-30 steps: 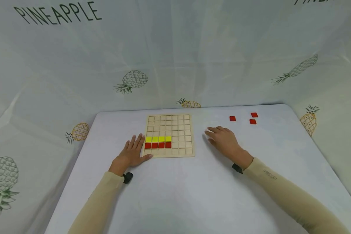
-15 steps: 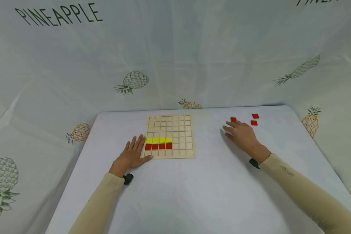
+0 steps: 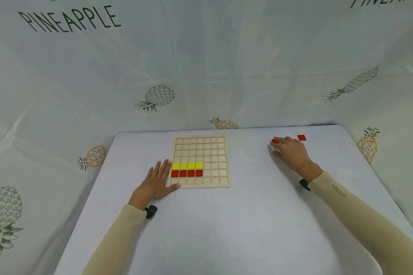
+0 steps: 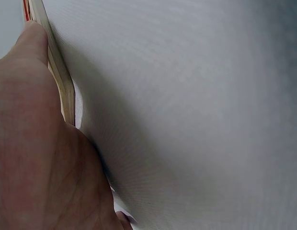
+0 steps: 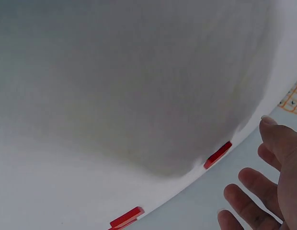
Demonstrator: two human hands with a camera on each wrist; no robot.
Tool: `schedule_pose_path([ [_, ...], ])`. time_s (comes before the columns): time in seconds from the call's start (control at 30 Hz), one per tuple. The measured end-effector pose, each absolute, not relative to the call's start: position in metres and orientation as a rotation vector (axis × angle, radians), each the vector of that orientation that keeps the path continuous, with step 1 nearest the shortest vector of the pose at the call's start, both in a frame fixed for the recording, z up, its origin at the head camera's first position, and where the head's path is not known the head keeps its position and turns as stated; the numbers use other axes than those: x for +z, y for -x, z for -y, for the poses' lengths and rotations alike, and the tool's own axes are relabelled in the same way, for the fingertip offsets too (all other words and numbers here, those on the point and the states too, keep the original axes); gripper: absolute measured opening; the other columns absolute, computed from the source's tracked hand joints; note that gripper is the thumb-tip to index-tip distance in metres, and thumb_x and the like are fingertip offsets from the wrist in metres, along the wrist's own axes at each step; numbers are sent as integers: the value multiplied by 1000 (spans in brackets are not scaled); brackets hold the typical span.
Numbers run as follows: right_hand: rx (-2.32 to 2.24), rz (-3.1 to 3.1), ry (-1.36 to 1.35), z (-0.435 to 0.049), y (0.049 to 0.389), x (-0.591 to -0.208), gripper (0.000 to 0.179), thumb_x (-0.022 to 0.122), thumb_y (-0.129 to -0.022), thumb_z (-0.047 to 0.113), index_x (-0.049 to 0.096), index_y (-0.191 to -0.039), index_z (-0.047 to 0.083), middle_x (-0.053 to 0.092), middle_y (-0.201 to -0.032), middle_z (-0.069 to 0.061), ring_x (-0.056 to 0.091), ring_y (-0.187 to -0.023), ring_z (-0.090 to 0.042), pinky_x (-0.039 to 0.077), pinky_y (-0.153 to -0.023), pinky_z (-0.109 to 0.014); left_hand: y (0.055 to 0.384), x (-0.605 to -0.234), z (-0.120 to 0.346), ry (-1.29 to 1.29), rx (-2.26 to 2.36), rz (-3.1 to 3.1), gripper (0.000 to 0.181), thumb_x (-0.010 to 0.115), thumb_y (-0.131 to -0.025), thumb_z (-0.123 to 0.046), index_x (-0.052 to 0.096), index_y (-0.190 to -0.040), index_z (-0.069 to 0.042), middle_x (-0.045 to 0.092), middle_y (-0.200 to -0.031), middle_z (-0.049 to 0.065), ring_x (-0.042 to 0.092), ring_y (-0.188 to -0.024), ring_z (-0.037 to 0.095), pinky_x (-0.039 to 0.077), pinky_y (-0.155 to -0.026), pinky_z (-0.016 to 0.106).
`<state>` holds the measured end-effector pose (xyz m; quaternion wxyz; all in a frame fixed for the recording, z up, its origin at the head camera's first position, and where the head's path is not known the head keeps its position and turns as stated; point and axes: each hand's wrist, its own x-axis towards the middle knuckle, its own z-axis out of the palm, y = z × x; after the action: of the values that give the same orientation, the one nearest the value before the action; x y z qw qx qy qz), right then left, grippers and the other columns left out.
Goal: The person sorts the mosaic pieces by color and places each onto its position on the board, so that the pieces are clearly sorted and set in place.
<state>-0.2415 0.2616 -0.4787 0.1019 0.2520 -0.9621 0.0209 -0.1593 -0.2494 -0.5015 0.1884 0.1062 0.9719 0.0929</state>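
My left hand (image 3: 153,184) lies flat with spread fingers at the left edge of a wooden grid board (image 3: 215,156). Its thumb touches the board's near left corner, and the left wrist view shows the thumb against the board's side (image 4: 67,98). A row of yellow tiles (image 3: 191,165) sits in the grid above a row of red tiles (image 3: 191,173). My right hand (image 3: 292,154) hovers over a loose red tile (image 3: 275,141), partly covered by its fingers. In the right wrist view thumb and fingers are apart, with that red tile (image 5: 218,155) on the table beyond them.
Another loose red tile (image 3: 301,137) lies behind the right hand; red also shows at the bottom of the right wrist view (image 5: 127,218). The white table (image 3: 206,229) ends at a pineapple-print cloth (image 3: 206,76) hanging behind and at the sides.
My right hand has moved right and away from me, from beside the board to the loose red tiles, now covering one from view. The left hand has stayed at the board.
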Motion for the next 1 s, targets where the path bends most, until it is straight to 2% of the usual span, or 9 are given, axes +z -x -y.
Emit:
schedule_pose_path([
  [0.2, 55, 2843, -753, -266, 254, -481, 43, 84, -89, 5, 74, -129, -1, 69, -134, -27, 67, -116, -47, 61, -87, -58, 162, -511, 254, -311, 271, -2749, 108, 60, -100, -62, 5, -169, 1, -2, -177, 21, -6, -162, 45, 1, -130, 62],
  [0.43, 86, 2855, -779, -268, 262, -484, 37, 81, -92, 3, 74, -128, -2, 71, -132, -25, 68, -116, -44, 62, -85, -53, 157, -493, 247, -283, 245, -2713, 103, 57, -103, -59, 5, -169, 1, -1, -177, 21, -5, -163, 45, 2, -130, 60],
  [0.57, 88, 2877, -768, -269, 264, -484, 34, 76, -95, 0, 74, -128, -2, 72, -130, -23, 68, -116, -43, 62, -83, -53, 158, -496, 248, -290, 247, -2726, 103, 58, -103, -58, 6, -169, 1, -1, -177, 21, -4, -162, 45, 3, -130, 61],
  [0.7, 97, 2903, -760, -269, 264, -484, 32, 74, -95, -3, 74, -128, -1, 74, -126, -22, 68, -116, -43, 62, -85, -54, 158, -503, 251, -318, 283, -2746, 106, 54, -101, -67, 6, -169, 0, -1, -177, 20, -4, -162, 45, 2, -130, 62],
  [0.8, 77, 2907, -758, -269, 266, -485, 30, 74, -95, -4, 76, -125, 0, 76, -120, -21, 68, -112, -42, 62, -86, -54, 155, -494, 249, -319, 310, -2735, 107, 53, -101, -69, 8, -169, 1, 1, -177, 21, -4, -162, 46, 1, -130, 62],
  [1.0, 4, 2887, -756, -266, 267, -485, 25, 77, -92, -5, 80, -115, 3, 77, -109, -18, 69, -101, -39, 62, -81, -51, 153, -483, 242, -294, 272, -2718, 101, 59, -103, -57, 8, -168, 2, 2, -177, 22, -2, -162, 46, 3, -130, 61],
])
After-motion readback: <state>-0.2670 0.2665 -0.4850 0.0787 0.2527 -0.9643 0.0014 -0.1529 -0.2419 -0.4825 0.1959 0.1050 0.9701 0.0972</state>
